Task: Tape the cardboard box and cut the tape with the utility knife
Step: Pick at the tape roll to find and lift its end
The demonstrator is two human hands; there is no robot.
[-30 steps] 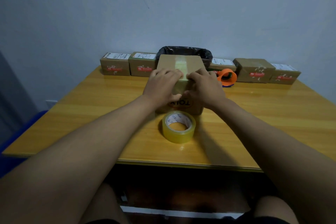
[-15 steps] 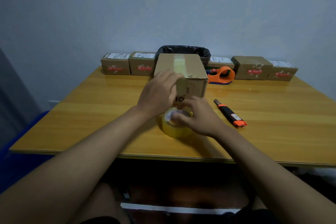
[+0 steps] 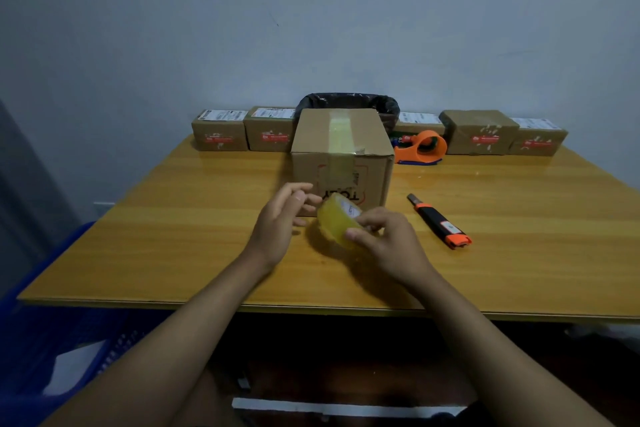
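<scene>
A brown cardboard box [image 3: 370,166] stands in the middle of the wooden table [image 3: 173,218], with a strip of clear tape running over its top and down its near face. In front of it my right hand [image 3: 388,243] holds a yellowish roll of clear tape [image 3: 336,224], tilted and lifted off the table. My left hand [image 3: 280,222] hovers just left of the roll, fingers apart, fingertips close to it. An orange and black utility knife [image 3: 439,222] lies on the table to the right of the box.
Several small labelled parcels [image 3: 220,132] line the table's far edge against the wall. A black-lined bin [image 3: 346,100] stands behind the box. An orange tape dispenser [image 3: 422,147] sits at the back right. A blue crate [image 3: 52,340] is at the lower left, below the table.
Both hands left the box's front edge and came down to the tape roll. My right hand lifted and tilted the roll off the table. The knife came into view.
</scene>
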